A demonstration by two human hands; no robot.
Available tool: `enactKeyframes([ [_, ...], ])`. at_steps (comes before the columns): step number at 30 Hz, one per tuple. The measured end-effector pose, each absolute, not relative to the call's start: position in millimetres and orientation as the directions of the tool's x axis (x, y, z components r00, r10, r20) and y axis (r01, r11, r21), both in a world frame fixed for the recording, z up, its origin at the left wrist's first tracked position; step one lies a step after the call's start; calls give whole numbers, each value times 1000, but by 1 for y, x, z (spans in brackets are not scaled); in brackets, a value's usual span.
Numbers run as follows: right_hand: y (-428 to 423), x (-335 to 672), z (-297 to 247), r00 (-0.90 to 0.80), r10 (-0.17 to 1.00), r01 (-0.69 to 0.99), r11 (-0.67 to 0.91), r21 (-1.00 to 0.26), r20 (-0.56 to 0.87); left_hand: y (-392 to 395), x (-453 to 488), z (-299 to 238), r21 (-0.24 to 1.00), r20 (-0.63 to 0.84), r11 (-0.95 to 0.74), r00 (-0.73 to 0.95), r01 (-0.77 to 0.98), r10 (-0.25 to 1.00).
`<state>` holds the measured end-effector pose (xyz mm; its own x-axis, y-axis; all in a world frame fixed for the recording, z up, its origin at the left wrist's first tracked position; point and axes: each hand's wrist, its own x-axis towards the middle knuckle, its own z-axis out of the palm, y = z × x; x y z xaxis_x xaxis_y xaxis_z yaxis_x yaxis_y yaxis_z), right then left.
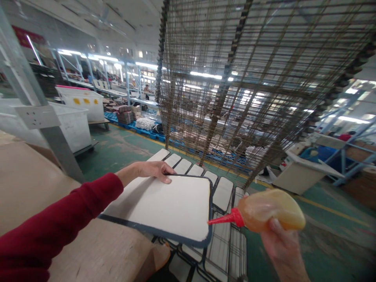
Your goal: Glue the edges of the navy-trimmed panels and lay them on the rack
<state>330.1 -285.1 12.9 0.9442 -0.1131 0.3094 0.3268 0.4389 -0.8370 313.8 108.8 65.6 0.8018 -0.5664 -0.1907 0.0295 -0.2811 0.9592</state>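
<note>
My left hand (155,170) is closed on the far edge of a white panel (176,203), thumb on its upper face. The panel has rounded corners and a dark blue-grey border. A thin yellowish line shows along its right edge. In my right hand (283,243) is a squeeze bottle (273,209) of amber liquid, lying on its side with its red nozzle (226,217) pointing left. The nozzle's tip is at the panel's right edge; whether it touches, I cannot tell. Below and beyond lie several similar dark-edged white panels (223,192) on a wire rack.
A tall wire rack frame (235,78) rises just beyond the panels. A tan work surface (96,250) lies at front left, beside a metal post (38,94) with a socket box. White bins (84,103) on wheeled bases stand at left, and a white table (305,172) at right.
</note>
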Motion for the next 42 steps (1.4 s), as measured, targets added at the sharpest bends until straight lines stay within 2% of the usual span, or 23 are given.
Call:
enactKeyframes([
  [5, -268, 320, 25, 938, -171, 347, 431, -833, 302, 115, 313, 59, 964, -200, -258, 803, 59, -562],
  [12, -264, 317, 25, 924, -193, 381, 375, -845, 331, 118, 311, 56, 965, -207, -252, 818, 79, -536],
  [18, -265, 317, 22, 939, -200, 338, 407, -849, 278, 116, 305, 59, 967, -219, -225, 839, 118, -498],
  [23, -264, 315, 20, 922, -226, 384, 415, -825, 315, 121, 304, 50, 974, -208, -182, 859, 137, -469],
  [30, -259, 312, 12, 876, -363, 458, 421, -783, 317, 119, 302, 32, 982, -188, -94, 903, 164, -386],
  [34, -259, 310, 6, 827, -448, 519, 377, -767, 339, 115, 299, 24, 985, -171, -58, 915, 161, -366],
  [42, -254, 307, 2, 725, -533, 617, 222, -755, 435, 113, 298, 5, 982, -150, 53, 924, 179, -351],
])
